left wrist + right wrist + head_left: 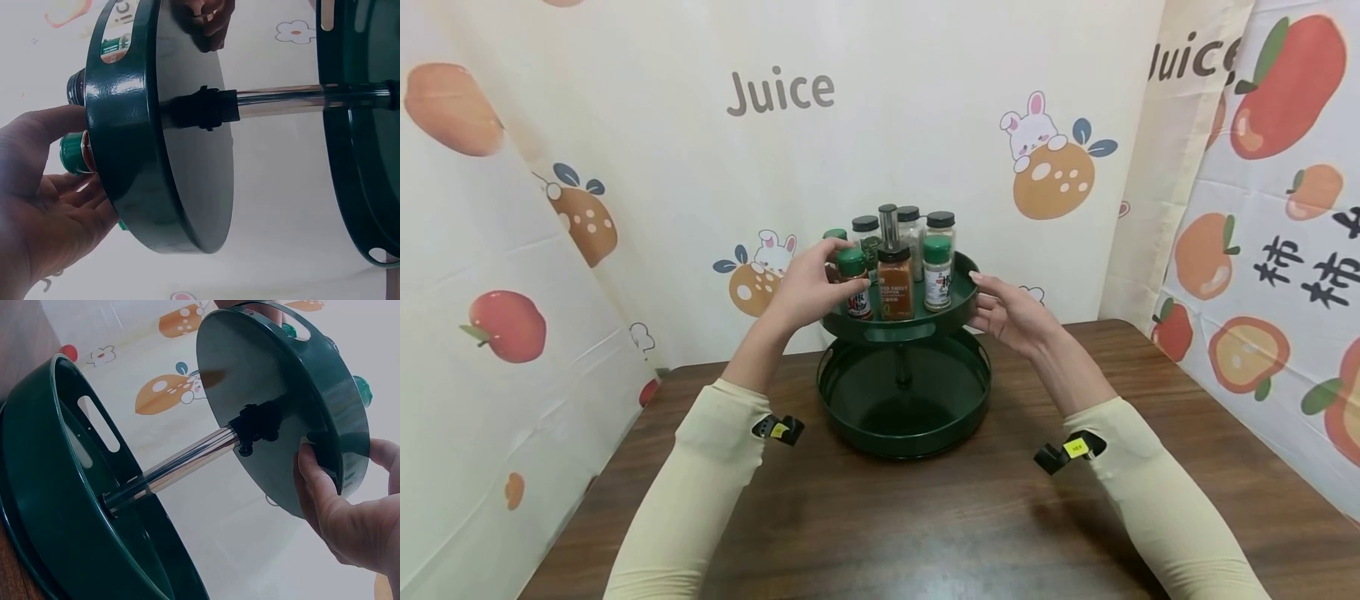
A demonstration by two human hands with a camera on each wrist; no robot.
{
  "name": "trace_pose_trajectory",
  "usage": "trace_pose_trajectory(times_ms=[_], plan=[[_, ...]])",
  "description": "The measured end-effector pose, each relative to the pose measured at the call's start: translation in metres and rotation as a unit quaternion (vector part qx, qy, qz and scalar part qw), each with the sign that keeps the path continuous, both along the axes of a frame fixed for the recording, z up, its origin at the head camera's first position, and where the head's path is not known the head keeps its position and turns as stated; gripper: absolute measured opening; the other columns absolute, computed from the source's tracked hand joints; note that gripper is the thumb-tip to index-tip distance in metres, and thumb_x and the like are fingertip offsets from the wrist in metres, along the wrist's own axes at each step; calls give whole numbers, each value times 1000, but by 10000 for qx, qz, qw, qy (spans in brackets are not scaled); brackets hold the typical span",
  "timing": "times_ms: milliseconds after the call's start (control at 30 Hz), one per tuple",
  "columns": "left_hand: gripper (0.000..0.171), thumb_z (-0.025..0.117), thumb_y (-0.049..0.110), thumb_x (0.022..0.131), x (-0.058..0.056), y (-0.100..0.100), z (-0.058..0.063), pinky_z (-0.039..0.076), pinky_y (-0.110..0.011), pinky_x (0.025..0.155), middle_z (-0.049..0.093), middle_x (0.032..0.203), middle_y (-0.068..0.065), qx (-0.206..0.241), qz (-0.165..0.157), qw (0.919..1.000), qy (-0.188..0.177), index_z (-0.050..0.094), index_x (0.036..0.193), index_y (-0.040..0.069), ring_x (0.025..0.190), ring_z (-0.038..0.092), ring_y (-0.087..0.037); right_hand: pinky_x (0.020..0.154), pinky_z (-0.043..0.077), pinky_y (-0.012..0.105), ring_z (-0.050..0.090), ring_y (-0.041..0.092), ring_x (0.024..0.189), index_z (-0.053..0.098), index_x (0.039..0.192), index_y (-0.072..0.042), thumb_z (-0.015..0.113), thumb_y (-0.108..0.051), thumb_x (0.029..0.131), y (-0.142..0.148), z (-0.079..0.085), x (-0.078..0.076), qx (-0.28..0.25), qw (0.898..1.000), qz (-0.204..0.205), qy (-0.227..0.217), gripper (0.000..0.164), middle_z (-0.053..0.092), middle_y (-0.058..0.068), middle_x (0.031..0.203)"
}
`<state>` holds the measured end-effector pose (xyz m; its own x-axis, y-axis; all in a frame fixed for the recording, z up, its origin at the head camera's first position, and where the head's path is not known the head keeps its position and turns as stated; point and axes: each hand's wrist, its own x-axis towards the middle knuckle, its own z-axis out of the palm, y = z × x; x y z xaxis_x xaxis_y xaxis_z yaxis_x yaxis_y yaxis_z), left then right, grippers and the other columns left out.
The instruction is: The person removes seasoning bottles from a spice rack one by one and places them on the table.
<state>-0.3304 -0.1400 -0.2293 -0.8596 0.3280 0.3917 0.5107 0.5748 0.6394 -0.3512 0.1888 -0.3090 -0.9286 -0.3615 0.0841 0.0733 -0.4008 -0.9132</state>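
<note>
A dark green two-tier turntable rack stands on the table, its upper tray (955,317) holding several spice bottles. My left hand (811,287) grips a green-capped spice bottle (853,265) at the tray's front left, thumb across its front and fingers behind. In the left wrist view the green cap (74,153) shows between thumb and fingers. With thumb at the rim and fingertips under the base, my right hand (1017,315) holds the upper tray's right side. Beside the gripped bottle stand a red sweet pepper bottle (896,290) and another green-capped bottle (937,279).
Black-capped jars (941,220) stand at the back of the upper tray, around the metal post top (888,225). Below, the lower tray (904,443) sits on the wooden table (880,525), joined by a chrome pole (181,467). A fruit-print curtain (910,100) hangs behind.
</note>
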Motion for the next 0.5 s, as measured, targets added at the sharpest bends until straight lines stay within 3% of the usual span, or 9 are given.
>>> trace_pose_trajectory(times_ms=[500], plan=[[46,77,20,98,1,2,2,59,-52,91,64,125,-16,174,35,9996,-219,58,136,3,111,68,-32,91,59,31,70,16,98,28,164,-2,62,-25,109,-1,-1,0,-106,9999,-33,-21,68,41,26,154]])
